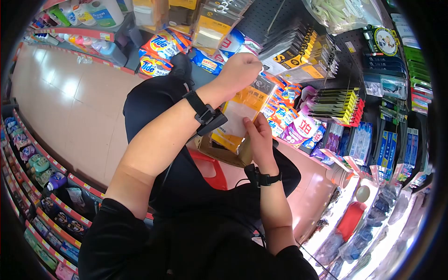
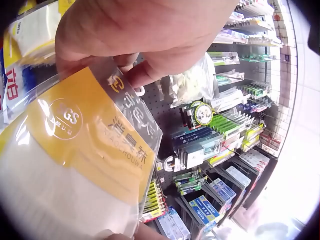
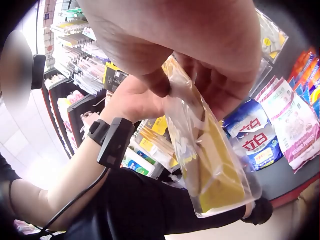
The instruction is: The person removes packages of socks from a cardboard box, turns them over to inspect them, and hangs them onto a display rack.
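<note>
A flat clear packet of white socks (image 1: 247,100) with a yellow printed band is held up between both hands, tilted, over an open cardboard box (image 1: 219,154). My left hand (image 1: 240,72) is at its dark top edge; in the left wrist view, the thumb and fingers pinch that header beside a small white hook (image 2: 140,91). Lower down, my right hand (image 1: 260,137) pinches the packet's side edge, thumb on the front. The right wrist view shows the packet (image 3: 215,170) edge-on, its clear wrapping creased.
Similar packets (image 1: 298,58) hang from pegboard hooks ahead. Tide bags (image 1: 158,46) and other detergent bags (image 1: 301,128) line the shelf below. A red stool (image 1: 215,175) stands under the box. Toothpaste boxes (image 1: 361,140) fill racks at right, and another stocked shelf (image 1: 51,186) runs along the left.
</note>
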The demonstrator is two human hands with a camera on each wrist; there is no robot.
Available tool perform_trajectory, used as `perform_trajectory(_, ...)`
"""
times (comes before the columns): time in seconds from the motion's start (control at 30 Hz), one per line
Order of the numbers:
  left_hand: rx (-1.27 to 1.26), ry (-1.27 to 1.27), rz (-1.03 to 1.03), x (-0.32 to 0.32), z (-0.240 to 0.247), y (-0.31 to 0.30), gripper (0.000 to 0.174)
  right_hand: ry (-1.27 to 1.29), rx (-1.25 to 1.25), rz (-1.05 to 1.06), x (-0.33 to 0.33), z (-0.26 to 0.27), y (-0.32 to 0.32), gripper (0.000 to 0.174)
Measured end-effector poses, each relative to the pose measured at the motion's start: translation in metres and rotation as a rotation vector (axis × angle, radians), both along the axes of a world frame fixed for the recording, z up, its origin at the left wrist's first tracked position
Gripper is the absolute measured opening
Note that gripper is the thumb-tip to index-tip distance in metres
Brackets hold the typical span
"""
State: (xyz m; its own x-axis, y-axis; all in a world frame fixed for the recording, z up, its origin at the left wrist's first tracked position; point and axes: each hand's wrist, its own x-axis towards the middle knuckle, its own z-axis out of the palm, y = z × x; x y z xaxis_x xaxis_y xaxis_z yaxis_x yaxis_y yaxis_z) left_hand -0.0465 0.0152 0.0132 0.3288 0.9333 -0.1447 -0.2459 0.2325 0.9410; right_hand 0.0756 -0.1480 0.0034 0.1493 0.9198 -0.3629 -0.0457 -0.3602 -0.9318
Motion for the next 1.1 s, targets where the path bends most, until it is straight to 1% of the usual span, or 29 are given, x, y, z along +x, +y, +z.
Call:
perform_trajectory(0.07, -0.025, -0.098, 0.080, -0.002, 0.008, -0.003, 0.018, 0.003, 0.002, 0.006, -0.001, -0.004, 0.004, 0.023)
perform_trajectory(0.1, -0.024, -0.099, 0.085, -0.005, 0.010, -0.002, 0.018, 0.050, -0.027, -0.004, -0.001, -0.005, 0.007, 0.024)
perform_trajectory(0.13, -0.038, -0.070, 0.120, -0.009, 0.011, -0.001, 0.022, 0.096, -0.055, -0.014, -0.002, -0.006, 0.010, 0.024)
perform_trajectory(0.17, -0.052, -0.043, 0.155, -0.011, 0.012, 0.001, 0.030, 0.094, -0.054, -0.010, -0.004, -0.004, 0.013, 0.024)
perform_trajectory(0.2, -0.050, -0.045, 0.159, -0.012, 0.012, 0.002, 0.030, 0.116, -0.059, -0.016, -0.006, -0.002, 0.017, 0.023)
perform_trajectory(0.27, -0.077, -0.103, 0.253, -0.017, 0.012, 0.007, 0.039, 0.137, -0.062, -0.011, -0.011, 0.003, 0.025, 0.022)
perform_trajectory(0.33, -0.042, -0.087, 0.303, -0.021, 0.006, 0.013, 0.041, 0.134, -0.025, -0.033, -0.019, 0.006, 0.036, 0.019)
perform_trajectory(0.4, -0.006, -0.067, 0.354, -0.028, 0.003, 0.019, 0.043, 0.138, -0.026, -0.001, -0.023, 0.014, 0.050, 0.017)
perform_trajectory(0.47, 0.096, 0.084, 0.457, -0.033, 0.001, 0.023, 0.047, 0.143, -0.025, 0.026, -0.032, 0.025, 0.064, 0.015)
perform_trajectory(0.5, 0.099, 0.083, 0.462, -0.036, 0.001, 0.025, 0.047, 0.143, -0.022, 0.032, -0.036, 0.027, 0.071, 0.015)
perform_trajectory(0.57, 0.110, 0.030, 0.535, -0.043, 0.001, 0.029, 0.050, 0.066, 0.027, 0.112, -0.041, 0.030, 0.087, 0.015)
perform_trajectory(0.6, 0.111, 0.027, 0.542, -0.046, -0.001, 0.032, 0.050, 0.080, 0.076, 0.135, -0.050, 0.032, 0.095, 0.017)
perform_trajectory(0.63, 0.165, 0.019, 0.598, -0.051, -0.003, 0.035, 0.052, 0.079, 0.077, 0.141, -0.054, 0.034, 0.104, 0.017)
perform_trajectory(0.67, 0.219, 0.012, 0.652, -0.055, -0.006, 0.038, 0.054, 0.020, 0.072, 0.191, -0.058, 0.035, 0.113, 0.018)
perform_trajectory(0.7, 0.219, 0.011, 0.658, -0.060, -0.005, 0.038, 0.054, -0.039, 0.067, 0.242, -0.062, 0.037, 0.122, 0.019)
perform_trajectory(0.73, 0.250, 0.060, 0.694, -0.066, -0.003, 0.038, 0.057, -0.073, 0.054, 0.295, -0.066, 0.039, 0.132, 0.026)
perform_trajectory(0.77, 0.281, 0.110, 0.730, -0.071, -0.001, 0.038, 0.059, -0.074, 0.054, 0.300, -0.074, 0.041, 0.140, 0.026)
perform_trajectory(0.8, 0.315, 0.163, 0.759, -0.076, -0.001, 0.040, 0.068, 0.030, 0.111, 0.311, -0.087, 0.041, 0.147, 0.029)
perform_trajectory(0.83, 0.314, 0.163, 0.765, -0.082, -0.002, 0.042, 0.068, 0.133, 0.167, 0.321, -0.095, 0.040, 0.155, 0.032)
perform_trajectory(0.9, 0.333, 0.314, 0.816, -0.094, -0.001, 0.044, 0.076, 0.115, 0.193, 0.356, -0.105, 0.039, 0.170, 0.033)
perform_trajectory(0.93, 0.298, 0.360, 0.799, -0.101, 0.003, 0.042, 0.080, 0.095, 0.169, 0.371, -0.112, 0.043, 0.174, 0.034)
perform_trajectory(0.97, 0.295, 0.361, 0.806, -0.104, 0.001, 0.044, 0.080, 0.076, 0.145, 0.387, -0.119, 0.047, 0.179, 0.036)
perform_trajectory(1.03, 0.343, 0.450, 0.852, -0.112, -0.001, 0.048, 0.080, 0.091, 0.136, 0.395, -0.130, 0.049, 0.189, 0.036)
perform_trajectory(1.1, 0.346, 0.421, 0.857, -0.118, -0.001, 0.050, 0.080, 0.107, 0.127, 0.402, -0.137, 0.047, 0.198, 0.036)
